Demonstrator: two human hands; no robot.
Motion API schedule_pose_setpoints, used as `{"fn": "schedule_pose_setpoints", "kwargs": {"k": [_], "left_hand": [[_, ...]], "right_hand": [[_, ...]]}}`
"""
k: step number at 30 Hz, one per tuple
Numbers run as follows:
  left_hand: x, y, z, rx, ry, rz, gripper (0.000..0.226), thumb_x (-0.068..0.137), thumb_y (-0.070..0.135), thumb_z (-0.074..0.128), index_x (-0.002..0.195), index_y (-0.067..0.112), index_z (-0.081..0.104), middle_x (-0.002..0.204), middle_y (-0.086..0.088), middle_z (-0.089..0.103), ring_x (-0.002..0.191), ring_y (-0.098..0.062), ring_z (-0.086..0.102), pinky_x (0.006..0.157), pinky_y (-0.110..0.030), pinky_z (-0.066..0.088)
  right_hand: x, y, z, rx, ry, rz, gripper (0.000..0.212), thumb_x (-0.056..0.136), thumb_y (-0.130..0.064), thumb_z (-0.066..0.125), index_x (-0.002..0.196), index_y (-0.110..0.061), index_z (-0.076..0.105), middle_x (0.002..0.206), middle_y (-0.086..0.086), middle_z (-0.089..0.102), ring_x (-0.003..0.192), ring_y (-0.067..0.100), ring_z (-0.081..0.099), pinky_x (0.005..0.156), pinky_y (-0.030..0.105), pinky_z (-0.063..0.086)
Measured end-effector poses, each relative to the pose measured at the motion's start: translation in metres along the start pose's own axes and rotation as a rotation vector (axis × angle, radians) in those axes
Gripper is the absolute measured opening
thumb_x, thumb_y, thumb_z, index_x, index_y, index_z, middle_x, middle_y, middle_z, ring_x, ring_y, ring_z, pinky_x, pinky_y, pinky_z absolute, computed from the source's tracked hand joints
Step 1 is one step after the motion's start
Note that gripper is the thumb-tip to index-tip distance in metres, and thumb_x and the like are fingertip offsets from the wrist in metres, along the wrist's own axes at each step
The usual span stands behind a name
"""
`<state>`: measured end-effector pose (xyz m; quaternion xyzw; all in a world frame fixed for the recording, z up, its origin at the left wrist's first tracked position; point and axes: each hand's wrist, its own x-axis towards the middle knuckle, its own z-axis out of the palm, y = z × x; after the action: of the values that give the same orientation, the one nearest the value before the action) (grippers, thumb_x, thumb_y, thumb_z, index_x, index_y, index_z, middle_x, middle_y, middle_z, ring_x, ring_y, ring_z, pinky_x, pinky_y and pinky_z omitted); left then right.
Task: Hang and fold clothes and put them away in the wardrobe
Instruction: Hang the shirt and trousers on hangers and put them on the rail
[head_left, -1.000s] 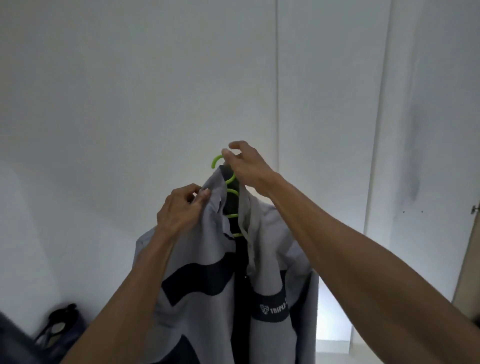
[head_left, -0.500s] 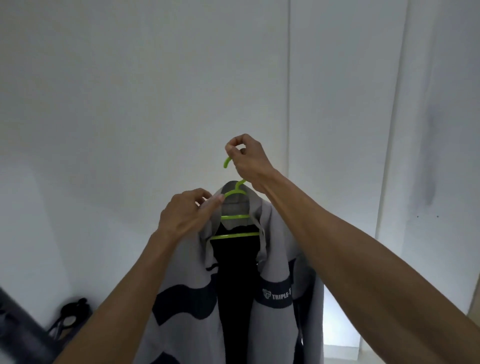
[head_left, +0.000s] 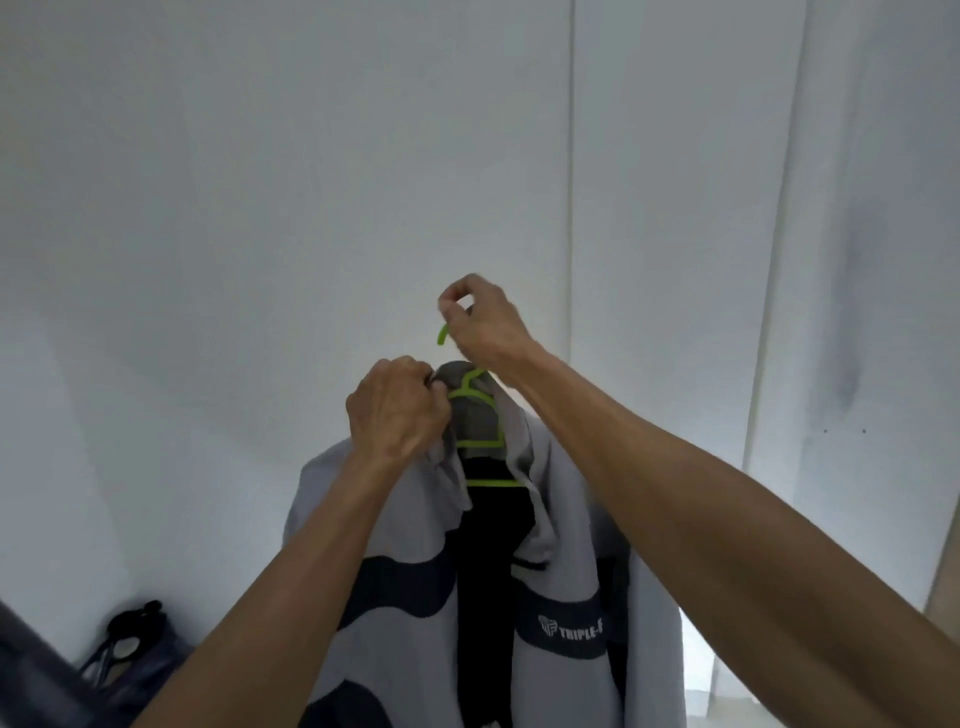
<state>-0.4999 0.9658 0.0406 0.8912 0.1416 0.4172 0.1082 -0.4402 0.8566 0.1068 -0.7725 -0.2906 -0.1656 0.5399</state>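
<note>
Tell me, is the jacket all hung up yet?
Nearly. Done: the grey jacket already sits on the green hanger. In hand: the right hand holds the hook, and the left hand pinches the collar. Left: hanging it in the wardrobe, which is not in view.

Both arms raised, left hand (head_left: 397, 410) and right hand (head_left: 480, 319) fingers curled tight
</note>
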Motion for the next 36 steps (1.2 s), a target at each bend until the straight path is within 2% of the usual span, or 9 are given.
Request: {"fn": "schedule_pose_setpoints", "kwargs": {"k": [3,6,10,13,18,23,28,33,36], "left_hand": [[-0.003,-0.007,0.003,-0.013,-0.041,0.027,0.03,0.087,0.031,0.049,0.06,0.019,0.052,0.077,-0.004,0.06,0.081,-0.029,0.057,0.063,-0.035,0.044],[0.002,-0.019,0.002,-0.184,-0.154,0.028,0.025,0.081,0.045,0.053,0.071,0.028,0.069,0.082,0.006,0.067,0.084,-0.02,0.06,0.073,-0.036,0.051],[0.003,-0.078,0.003,-0.322,-0.311,-0.106,0.059,0.087,0.076,0.037,0.069,0.024,0.058,0.081,0.003,0.066,0.08,-0.022,0.061,0.076,-0.037,0.049],[-0.018,-0.113,0.012,-0.34,-0.367,-0.138,0.074,0.093,0.073,0.025,0.066,0.01,0.053,0.071,-0.005,0.064,0.072,-0.026,0.06,0.069,-0.039,0.045],[-0.032,-0.113,0.016,-0.386,-0.178,-0.124,0.072,0.088,0.08,0.03,0.055,0.016,0.036,0.05,0.001,0.046,0.053,-0.018,0.043,0.057,-0.034,0.037],[-0.018,-0.101,-0.007,-0.459,0.138,-0.044,0.06,0.093,0.052,0.059,0.055,0.013,0.033,0.048,0.002,0.037,0.051,-0.017,0.037,0.055,-0.031,0.034],[-0.028,-0.129,0.003,-0.192,-0.074,-0.055,0.06,0.078,0.072,0.055,0.063,0.015,0.046,0.058,0.005,0.054,0.059,-0.019,0.053,0.056,-0.03,0.04],[-0.018,-0.095,0.005,-0.419,-0.193,0.142,0.046,0.089,0.072,0.039,0.108,0.037,0.062,0.103,0.006,0.061,0.094,-0.013,0.056,0.082,-0.032,0.05],[-0.007,-0.06,0.0,-0.356,-0.34,0.244,0.041,0.096,0.062,0.037,0.086,0.031,0.062,0.082,0.01,0.063,0.081,-0.015,0.058,0.076,-0.04,0.049]], "right_hand": [[0.003,0.0,-0.01,0.061,0.053,0.017,0.011,0.101,-0.025,0.051,0.109,-0.02,0.056,0.076,-0.005,0.06,0.057,0.008,0.053,0.046,0.017,0.039],[-0.002,0.004,-0.008,0.031,0.013,0.013,0.011,0.101,-0.024,0.052,0.109,-0.019,0.058,0.07,-0.006,0.06,0.056,0.006,0.054,0.051,0.021,0.039],[0.002,0.008,-0.023,0.045,0.105,0.037,0.013,0.1,-0.024,0.053,0.11,-0.02,0.057,0.068,-0.009,0.059,0.054,0.006,0.051,0.053,0.022,0.037],[0.007,0.009,-0.033,0.033,0.152,0.031,0.015,0.098,-0.023,0.053,0.112,-0.019,0.057,0.066,-0.009,0.059,0.05,0.005,0.049,0.05,0.02,0.036],[0.016,0.013,-0.032,-0.223,0.251,-0.081,0.02,0.094,-0.016,0.042,0.112,-0.021,0.049,0.07,0.006,0.066,0.068,0.021,0.062,0.066,0.036,0.05],[0.01,0.032,-0.018,-0.486,0.303,-0.179,0.022,0.095,-0.013,0.037,0.115,-0.02,0.042,0.064,0.008,0.056,0.062,0.034,0.055,0.06,0.04,0.044],[0.014,0.017,-0.022,-0.269,0.378,-0.117,0.023,0.093,-0.007,0.039,0.113,-0.017,0.045,0.061,0.005,0.054,0.06,0.031,0.059,0.059,0.041,0.048],[0.014,-0.006,-0.009,-0.154,0.249,-0.101,0.019,0.094,-0.01,0.043,0.108,-0.021,0.047,0.073,0.01,0.067,0.07,0.027,0.065,0.066,0.045,0.056],[0.012,-0.019,-0.004,-0.102,0.189,-0.067,0.017,0.096,-0.01,0.045,0.11,-0.018,0.05,0.075,0.003,0.064,0.071,0.017,0.061,0.064,0.035,0.051]]}}
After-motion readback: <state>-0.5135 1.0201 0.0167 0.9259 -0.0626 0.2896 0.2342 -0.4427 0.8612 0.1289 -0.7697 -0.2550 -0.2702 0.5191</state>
